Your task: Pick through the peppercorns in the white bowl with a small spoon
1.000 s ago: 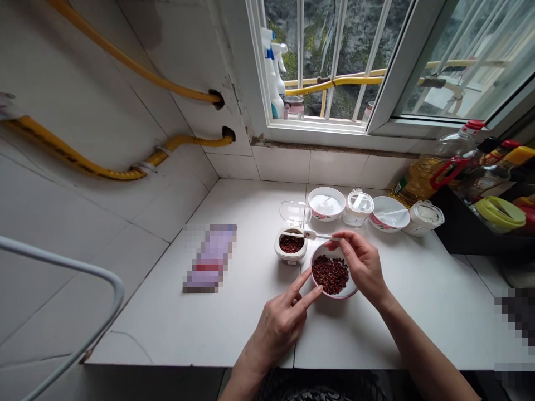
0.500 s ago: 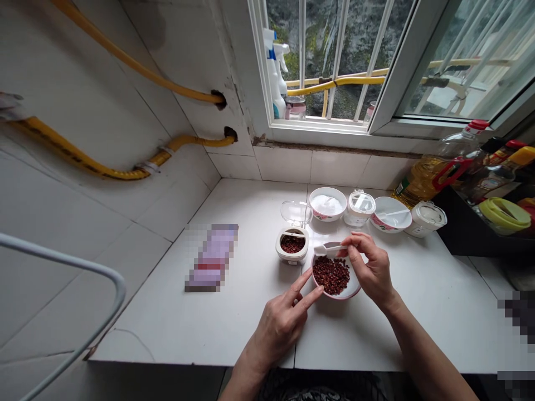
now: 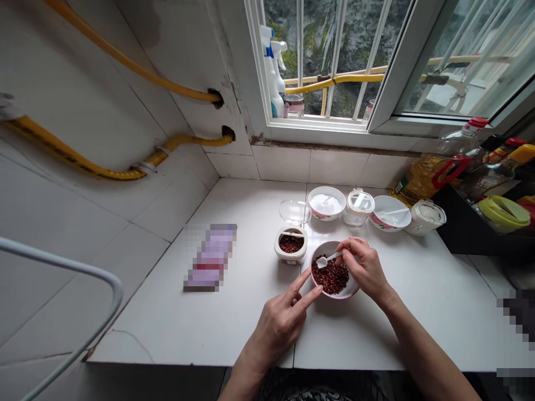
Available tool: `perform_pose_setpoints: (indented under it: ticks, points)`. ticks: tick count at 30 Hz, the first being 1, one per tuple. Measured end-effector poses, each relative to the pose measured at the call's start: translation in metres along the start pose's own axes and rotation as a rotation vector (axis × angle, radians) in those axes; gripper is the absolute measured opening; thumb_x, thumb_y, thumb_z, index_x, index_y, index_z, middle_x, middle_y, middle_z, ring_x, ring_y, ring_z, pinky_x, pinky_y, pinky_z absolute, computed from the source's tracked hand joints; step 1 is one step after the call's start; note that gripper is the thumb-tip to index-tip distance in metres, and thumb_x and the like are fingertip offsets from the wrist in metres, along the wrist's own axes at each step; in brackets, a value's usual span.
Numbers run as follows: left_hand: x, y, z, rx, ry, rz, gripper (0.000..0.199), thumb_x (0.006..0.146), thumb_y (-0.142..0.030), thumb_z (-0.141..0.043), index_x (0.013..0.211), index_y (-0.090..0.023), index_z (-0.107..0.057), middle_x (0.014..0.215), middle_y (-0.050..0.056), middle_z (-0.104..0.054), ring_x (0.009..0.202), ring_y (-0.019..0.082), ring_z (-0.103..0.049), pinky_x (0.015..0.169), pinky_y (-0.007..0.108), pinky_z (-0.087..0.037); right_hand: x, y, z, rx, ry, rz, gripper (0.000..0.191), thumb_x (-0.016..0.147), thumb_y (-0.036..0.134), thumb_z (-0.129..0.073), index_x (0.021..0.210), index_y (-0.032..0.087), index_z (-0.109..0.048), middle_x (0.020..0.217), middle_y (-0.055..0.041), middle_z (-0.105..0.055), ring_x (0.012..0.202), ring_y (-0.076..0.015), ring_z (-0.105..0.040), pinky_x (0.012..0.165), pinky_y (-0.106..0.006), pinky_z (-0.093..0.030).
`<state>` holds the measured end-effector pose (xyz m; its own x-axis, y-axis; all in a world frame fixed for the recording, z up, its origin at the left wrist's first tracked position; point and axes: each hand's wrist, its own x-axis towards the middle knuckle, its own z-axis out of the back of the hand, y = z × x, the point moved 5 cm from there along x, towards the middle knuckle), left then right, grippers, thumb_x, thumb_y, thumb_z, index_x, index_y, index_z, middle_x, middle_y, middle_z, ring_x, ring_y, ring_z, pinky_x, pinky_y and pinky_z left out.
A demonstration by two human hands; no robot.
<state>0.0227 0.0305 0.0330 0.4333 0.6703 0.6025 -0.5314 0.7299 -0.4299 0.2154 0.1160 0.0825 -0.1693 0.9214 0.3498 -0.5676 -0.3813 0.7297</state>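
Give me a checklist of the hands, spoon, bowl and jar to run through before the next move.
1. Spoon gripped: ok, the right hand pinches the white spoon by its handle.
2. Bowl steadied: ok, fingertips of the left hand are at the rim of the bowl.
3. Scoop over the bowl: ok.
4. Scoop touching the dark red grains: cannot tell.
5. Jar open: ok, its clear lid stands up.
6. Jar upright: ok.

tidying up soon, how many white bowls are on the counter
3: the near bowl of dark red grains, touched by the left hand; the back bowl of white granules; the third bowl, right of that, past a lidded jar.
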Motion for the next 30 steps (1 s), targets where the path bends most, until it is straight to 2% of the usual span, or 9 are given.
perform_pose_setpoints:
  ticks: [4, 8, 12, 18, 24, 28, 30]
  points:
    - [0.000, 0.000, 0.000, 0.001, 0.002, 0.005, 0.063, 0.090, 0.005, -0.041, 0.146, -0.021, -0.052, 0.151, 0.020, -0.052, 0.080, 0.011, -0.070, 0.073, 0.024, -0.062, 0.001, -0.006, 0.005, 0.070, -0.007, -0.121, 0.018, 0.091, 0.024, -0.049, 0.081, 0.024, -0.063, 0.060, -0.0001, -0.073, 0.076, -0.0245, -0.070, 0.090, -0.043, -0.051]
    - [0.000, 0.000, 0.000, 0.003, 0.008, 0.004, 0.066, 0.089, 0.005, -0.041, 0.149, -0.021, -0.051, 0.152, 0.019, -0.052, 0.082, 0.011, -0.071, 0.076, 0.024, -0.062, 0.002, -0.005, 0.001, 0.012, -0.015, -0.052, 0.017, 0.088, 0.021, -0.049, 0.080, 0.026, -0.063, 0.060, 0.0011, -0.072, 0.075, -0.0240, -0.069, 0.096, -0.045, -0.049]
    - [0.001, 0.000, 0.001, 0.006, 0.004, 0.001, 0.066, 0.090, 0.005, -0.041, 0.150, -0.022, -0.050, 0.151, 0.019, -0.052, 0.082, 0.012, -0.071, 0.075, 0.024, -0.062, 0.001, -0.003, -0.006, -0.002, 0.054, -0.005, 0.018, 0.087, 0.018, -0.050, 0.077, 0.027, -0.063, 0.057, 0.0035, -0.071, 0.069, -0.0221, -0.067, 0.102, -0.046, -0.047]
    - [0.001, 0.000, 0.001, -0.013, -0.001, 0.004, 0.065, 0.089, 0.005, -0.042, 0.148, -0.021, -0.052, 0.150, 0.020, -0.053, 0.080, 0.012, -0.070, 0.074, 0.025, -0.062, 0.001, -0.004, 0.003, 0.066, 0.000, -0.097, 0.017, 0.089, 0.024, -0.050, 0.079, 0.026, -0.063, 0.059, 0.0000, -0.073, 0.087, -0.0262, -0.071, 0.096, -0.044, -0.048]
    - [-0.001, 0.001, -0.001, -0.002, 0.015, 0.012, 0.067, 0.092, 0.003, -0.041, 0.153, -0.024, -0.046, 0.153, 0.019, -0.051, 0.080, 0.011, -0.071, 0.073, 0.025, -0.062, 0.001, -0.003, 0.006, 0.061, -0.005, -0.082, 0.017, 0.090, 0.023, -0.050, 0.079, 0.026, -0.064, 0.059, 0.0006, -0.072, 0.080, -0.0247, -0.071, 0.095, -0.045, -0.049]
    - [-0.001, 0.001, -0.001, -0.008, 0.010, 0.010, 0.067, 0.091, 0.004, -0.041, 0.152, -0.023, -0.048, 0.152, 0.019, -0.052, 0.081, 0.012, -0.071, 0.074, 0.025, -0.062, 0.001, -0.003, 0.002, -0.004, 0.020, -0.020, 0.018, 0.087, 0.018, -0.050, 0.078, 0.027, -0.062, 0.057, 0.0038, -0.071, 0.069, -0.0227, -0.068, 0.104, -0.048, -0.045]
    - [-0.001, 0.001, -0.001, -0.006, 0.003, 0.005, 0.066, 0.090, 0.005, -0.042, 0.150, -0.022, -0.050, 0.151, 0.020, -0.053, 0.080, 0.011, -0.070, 0.074, 0.025, -0.062, 0.001, -0.004, 0.001, -0.009, 0.024, -0.025, 0.018, 0.087, 0.018, -0.049, 0.079, 0.028, -0.062, 0.057, 0.0039, -0.072, 0.069, -0.0229, -0.068, 0.103, -0.047, -0.046]
